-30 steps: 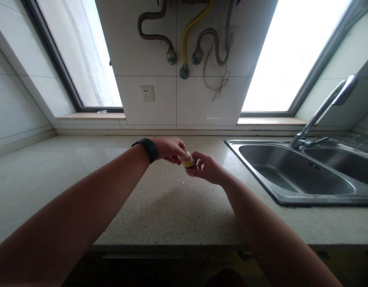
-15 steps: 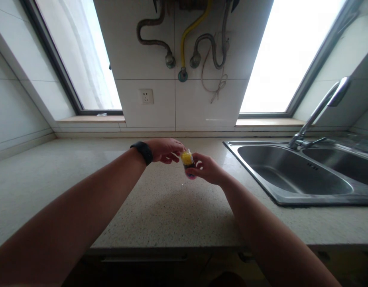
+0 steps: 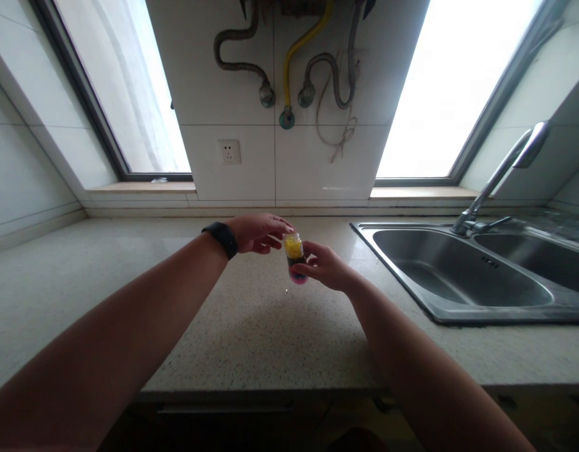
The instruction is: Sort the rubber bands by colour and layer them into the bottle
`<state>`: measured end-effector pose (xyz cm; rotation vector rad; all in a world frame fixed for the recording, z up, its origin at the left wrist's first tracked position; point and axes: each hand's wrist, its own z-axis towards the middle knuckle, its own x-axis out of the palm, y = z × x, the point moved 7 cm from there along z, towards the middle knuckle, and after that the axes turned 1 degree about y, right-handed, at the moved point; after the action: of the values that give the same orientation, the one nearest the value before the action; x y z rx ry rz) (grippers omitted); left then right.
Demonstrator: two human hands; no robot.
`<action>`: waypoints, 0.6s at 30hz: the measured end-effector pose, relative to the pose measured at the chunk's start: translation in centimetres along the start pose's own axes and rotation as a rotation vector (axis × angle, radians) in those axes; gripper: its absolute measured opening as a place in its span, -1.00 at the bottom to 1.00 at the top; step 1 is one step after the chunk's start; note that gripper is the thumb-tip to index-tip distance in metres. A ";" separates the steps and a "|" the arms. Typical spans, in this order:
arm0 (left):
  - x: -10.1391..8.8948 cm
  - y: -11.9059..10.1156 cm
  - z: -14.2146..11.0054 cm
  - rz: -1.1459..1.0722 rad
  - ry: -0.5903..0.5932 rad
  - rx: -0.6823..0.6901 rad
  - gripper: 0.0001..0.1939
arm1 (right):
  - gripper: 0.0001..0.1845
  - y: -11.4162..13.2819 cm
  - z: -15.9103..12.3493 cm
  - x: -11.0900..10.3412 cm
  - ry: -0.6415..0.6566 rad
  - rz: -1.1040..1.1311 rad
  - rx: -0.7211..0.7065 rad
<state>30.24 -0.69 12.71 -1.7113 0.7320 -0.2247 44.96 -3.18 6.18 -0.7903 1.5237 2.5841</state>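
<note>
A small clear jar (image 3: pixel 296 259) stands out over the middle of the counter, with yellow at the top, a dark band below and pink at the bottom. My right hand (image 3: pixel 324 267) is closed around its right side, thumb across the front. From the left, my left hand (image 3: pixel 261 233) reaches to the jar's mouth, its fingers loosely stretched and apart, the fingertips at or just over the rim. I cannot tell whether they touch it. A black watch (image 3: pixel 222 238) is on my left wrist. Whether the jar's base rests on the counter is unclear.
The speckled stone counter (image 3: pixel 251 345) runs to a tiled wall (image 3: pixel 317 182). On the right is a steel double sink (image 3: pixel 440 311) with a tall faucet (image 3: pixel 496 176). Hoses (image 3: pixel 242 66) and a socket (image 3: pixel 230 152) are on the wall between two windows.
The jar has come slightly more upright in my right hand, and its top shows more sharply. My left hand has shifted a little up and to the left.
</note>
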 end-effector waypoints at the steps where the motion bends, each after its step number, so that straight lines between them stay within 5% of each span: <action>1: -0.1 -0.1 -0.1 -0.010 -0.008 0.015 -0.78 | -0.60 0.0 0.0 -0.1 -0.006 0.006 -0.003; 10: -3.5 1.7 -0.6 0.066 -0.361 0.270 -0.82 | -0.63 -0.7 0.5 -0.4 -0.040 0.133 -0.015; 18: -6.1 11.5 -0.8 0.172 -0.492 0.357 -0.75 | -0.67 -1.2 0.7 -0.3 -0.090 0.399 -0.001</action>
<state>20.99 1.03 3.60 -1.2813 0.4353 0.1759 45.27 -1.91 5.62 -0.3925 1.8101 2.8393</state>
